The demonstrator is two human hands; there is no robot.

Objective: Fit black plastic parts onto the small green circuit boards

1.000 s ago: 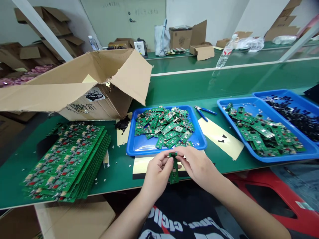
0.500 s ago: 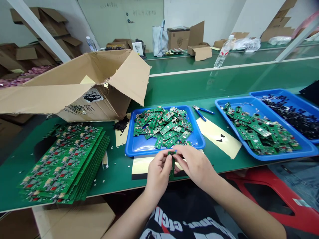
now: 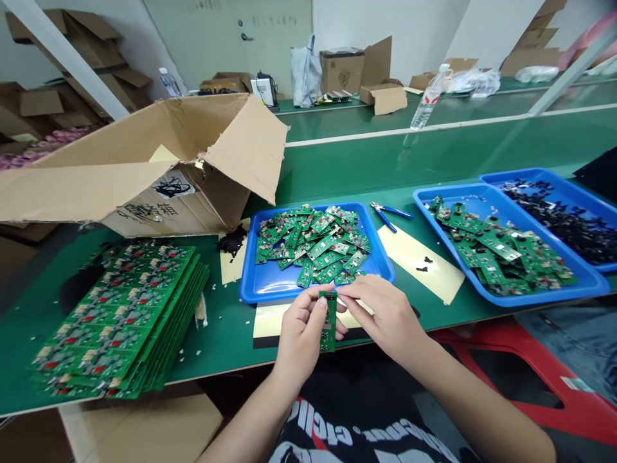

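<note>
Circuit board [image 3: 329, 335], before the central blue tray [image 3: 270, 292], grasped by fingers of the left hand [image 3: 299, 334]; right hand [image 3: 383, 315] at its upper end, grip unclear. A slackened left hold could drop it.

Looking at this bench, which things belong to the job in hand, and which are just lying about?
Likely part of the job:
green circuit board, held in the left hand, right hand by its top
blue tray with similar boards
stacked board panels
blue-handled cutters, perhaps

Seemingly just lying about:
red-labelled water bottle
pale bag
small open carton behind
</note>
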